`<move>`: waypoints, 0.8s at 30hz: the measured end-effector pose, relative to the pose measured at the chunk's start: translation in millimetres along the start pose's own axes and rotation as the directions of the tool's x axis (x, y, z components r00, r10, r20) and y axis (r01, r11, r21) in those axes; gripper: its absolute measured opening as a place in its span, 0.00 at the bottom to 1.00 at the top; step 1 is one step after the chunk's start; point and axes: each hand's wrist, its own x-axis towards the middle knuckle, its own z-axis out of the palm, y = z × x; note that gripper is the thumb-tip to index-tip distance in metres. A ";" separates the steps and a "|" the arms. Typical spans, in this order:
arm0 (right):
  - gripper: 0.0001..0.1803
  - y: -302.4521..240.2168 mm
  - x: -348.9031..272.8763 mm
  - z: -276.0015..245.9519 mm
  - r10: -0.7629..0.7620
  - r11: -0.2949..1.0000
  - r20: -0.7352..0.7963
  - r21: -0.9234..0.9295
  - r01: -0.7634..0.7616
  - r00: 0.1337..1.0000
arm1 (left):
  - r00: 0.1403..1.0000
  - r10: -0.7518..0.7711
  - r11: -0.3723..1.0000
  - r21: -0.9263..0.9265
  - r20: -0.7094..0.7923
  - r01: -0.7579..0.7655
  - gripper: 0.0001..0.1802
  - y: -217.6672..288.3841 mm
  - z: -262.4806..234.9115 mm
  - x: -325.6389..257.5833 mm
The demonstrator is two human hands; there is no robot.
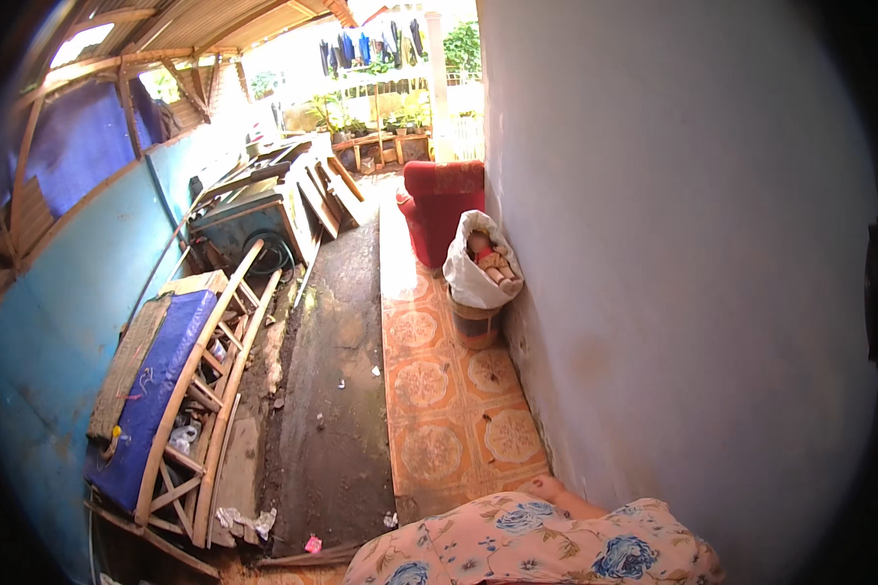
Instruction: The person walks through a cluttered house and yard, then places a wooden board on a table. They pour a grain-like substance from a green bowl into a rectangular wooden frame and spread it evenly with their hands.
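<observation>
Neither of my hands can be made out. Across the lower edge spreads peach cloth [517,531] with blue flowers, worn on my body. Past its far edge, by the wall, a bit of bare skin [564,497] shows; whether it is a foot or part of an arm I cannot tell. Ahead along the wall stands a round bucket [475,328] with a white sack [465,276] on top. Inside the sack's open mouth lies what looks like a doll [493,258] with a red top.
A red armchair [441,200] stands beyond the sack. Orange patterned tiles [424,380] run beside a white wall [673,244]. Left of a dark dirt strip [332,429] lies a bamboo frame [190,414] with blue cloth. Leaning boards [317,200] and hanging laundry [366,47] are farther off.
</observation>
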 end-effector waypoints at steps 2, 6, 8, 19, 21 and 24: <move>0.22 -49.3 29.5 -7.6 -0.052 0.961 0.149 -0.260 0.090 0.987 | 1.000 -0.001 0.995 0.101 -0.008 0.002 0.18 -20.7 -42.4 39.4; 0.33 -86.7 81.5 -47.6 0.222 0.972 0.149 -0.109 -0.207 0.964 | 0.975 -0.059 0.998 -0.004 -0.212 0.060 0.19 -9.4 -148.4 163.4; 0.33 -77.6 87.7 -65.9 0.393 0.919 -0.029 -0.016 -0.394 0.919 | 0.984 -0.087 0.990 -0.124 -0.156 0.068 0.19 101.1 -244.2 199.9; 0.22 -189.3 416.4 -160.7 0.359 0.882 0.080 -0.356 -0.310 0.930 | 0.750 0.618 0.507 -0.848 0.234 -0.153 0.19 516.9 -547.0 297.8; 0.20 -241.3 511.2 -196.9 0.190 0.889 0.011 -0.427 -0.167 0.982 | 0.524 0.849 0.328 -0.847 0.070 -0.418 0.20 593.4 -629.5 258.0; 0.19 -396.1 630.8 -252.2 0.016 0.952 -0.081 -0.304 -0.040 0.997 | 0.284 0.942 0.062 -0.740 -0.178 -0.670 0.26 667.9 -734.1 186.3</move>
